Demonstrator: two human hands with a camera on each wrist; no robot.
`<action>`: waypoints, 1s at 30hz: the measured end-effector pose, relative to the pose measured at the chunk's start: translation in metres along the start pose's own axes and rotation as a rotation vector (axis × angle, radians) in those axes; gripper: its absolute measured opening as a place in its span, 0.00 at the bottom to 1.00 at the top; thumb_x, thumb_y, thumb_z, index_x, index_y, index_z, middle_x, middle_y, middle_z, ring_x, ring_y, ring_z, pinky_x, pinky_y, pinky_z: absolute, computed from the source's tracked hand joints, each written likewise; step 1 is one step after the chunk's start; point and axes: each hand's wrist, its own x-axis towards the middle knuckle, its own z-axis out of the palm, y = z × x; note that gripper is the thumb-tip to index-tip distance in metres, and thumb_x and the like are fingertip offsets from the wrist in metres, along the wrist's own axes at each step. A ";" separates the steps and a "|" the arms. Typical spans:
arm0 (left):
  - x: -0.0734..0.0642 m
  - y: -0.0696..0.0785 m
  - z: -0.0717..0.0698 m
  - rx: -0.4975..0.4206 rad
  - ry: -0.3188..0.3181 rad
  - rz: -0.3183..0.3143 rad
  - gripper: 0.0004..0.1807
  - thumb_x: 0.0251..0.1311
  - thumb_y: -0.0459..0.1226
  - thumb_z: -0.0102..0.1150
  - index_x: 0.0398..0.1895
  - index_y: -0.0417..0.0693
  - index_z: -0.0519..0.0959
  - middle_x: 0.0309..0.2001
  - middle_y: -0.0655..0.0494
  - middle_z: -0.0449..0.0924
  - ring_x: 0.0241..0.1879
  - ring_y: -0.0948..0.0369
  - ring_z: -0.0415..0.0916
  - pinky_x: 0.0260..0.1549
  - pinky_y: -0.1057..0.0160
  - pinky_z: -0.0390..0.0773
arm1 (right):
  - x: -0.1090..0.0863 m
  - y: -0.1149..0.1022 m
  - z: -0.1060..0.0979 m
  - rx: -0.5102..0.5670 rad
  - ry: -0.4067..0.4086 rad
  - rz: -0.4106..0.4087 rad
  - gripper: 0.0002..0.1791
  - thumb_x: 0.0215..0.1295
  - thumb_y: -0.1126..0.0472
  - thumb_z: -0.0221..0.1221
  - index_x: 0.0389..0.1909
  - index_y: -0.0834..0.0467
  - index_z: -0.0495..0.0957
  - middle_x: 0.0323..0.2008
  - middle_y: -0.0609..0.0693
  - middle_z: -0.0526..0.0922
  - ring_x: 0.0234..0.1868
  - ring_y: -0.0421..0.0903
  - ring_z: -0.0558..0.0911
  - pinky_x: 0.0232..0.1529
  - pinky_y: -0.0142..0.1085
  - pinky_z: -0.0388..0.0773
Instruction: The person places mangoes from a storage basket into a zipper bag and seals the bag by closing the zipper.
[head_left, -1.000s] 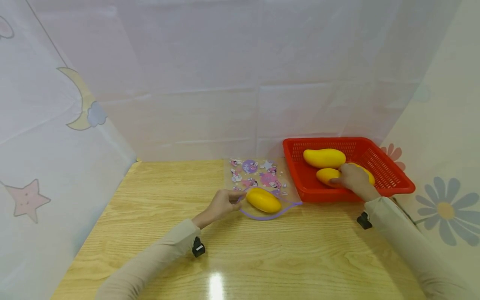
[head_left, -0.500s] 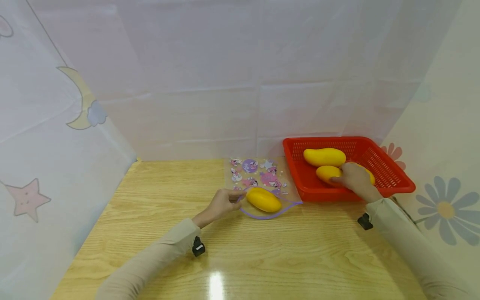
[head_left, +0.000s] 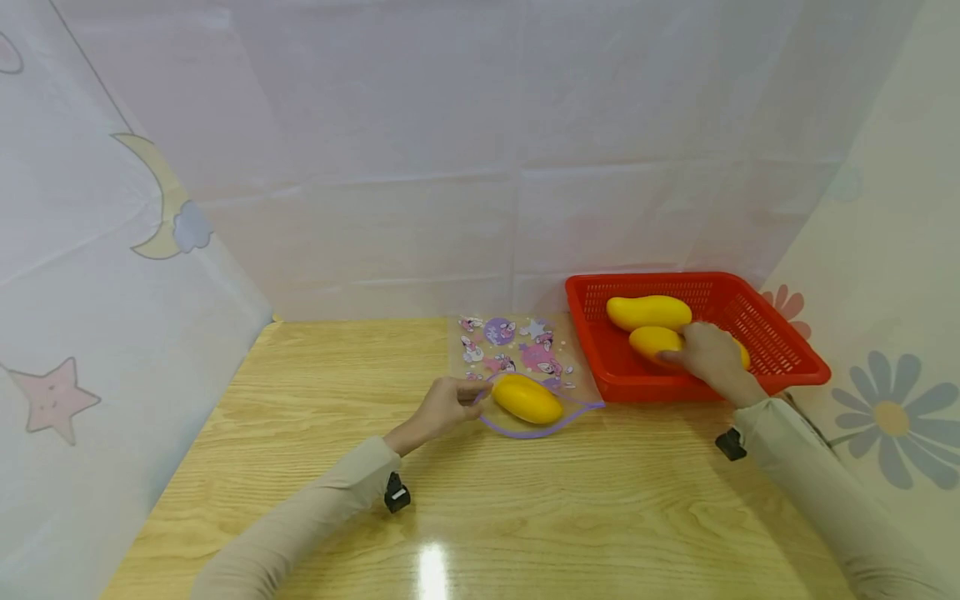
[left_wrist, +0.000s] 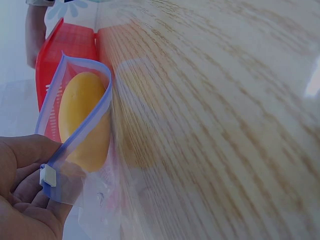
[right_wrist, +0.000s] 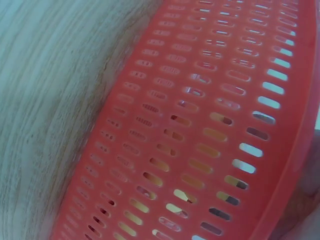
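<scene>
yellow mango (head_left: 527, 398) inside printed bag (head_left: 540, 358)

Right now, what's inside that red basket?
Toward the back of the red basket lies a yellow mango. More yellow fruit shows either side of the right hand, probably two mangoes; the hand covers much of them, and what lies underneath can't be seen.

The left sleeve (head_left: 300, 521) is long, plain and pale beige, creased at its near end and finished with a left cuff (head_left: 379, 457) in the same cloth. The right sleeve (head_left: 817, 492) matches, with soft folds near and its own right cuff (head_left: 752, 417). Each cuff has 1 small device: a blocky black left device (head_left: 397, 493) with a whitish mark, and a black right device (head_left: 730, 444).
</scene>
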 end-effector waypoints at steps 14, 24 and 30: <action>-0.001 0.001 0.000 -0.010 -0.002 0.002 0.19 0.59 0.21 0.62 0.55 0.28 0.79 0.52 0.36 0.81 0.50 0.44 0.81 0.44 0.65 0.85 | -0.004 -0.009 -0.004 -0.016 0.054 -0.053 0.28 0.60 0.49 0.68 0.43 0.72 0.77 0.21 0.53 0.69 0.24 0.52 0.69 0.22 0.41 0.67; 0.000 0.000 0.000 0.009 0.004 -0.002 0.20 0.57 0.21 0.63 0.55 0.29 0.80 0.53 0.37 0.81 0.50 0.46 0.82 0.46 0.65 0.84 | -0.007 -0.013 -0.004 -0.010 0.124 -0.095 0.23 0.58 0.50 0.70 0.34 0.68 0.76 0.18 0.50 0.63 0.19 0.48 0.65 0.17 0.36 0.60; 0.001 -0.002 0.001 0.004 0.004 0.003 0.20 0.57 0.20 0.62 0.54 0.29 0.79 0.52 0.37 0.81 0.50 0.46 0.81 0.47 0.64 0.83 | -0.008 -0.017 -0.005 -0.003 0.124 -0.097 0.25 0.58 0.51 0.70 0.38 0.70 0.77 0.18 0.50 0.62 0.18 0.48 0.64 0.17 0.36 0.58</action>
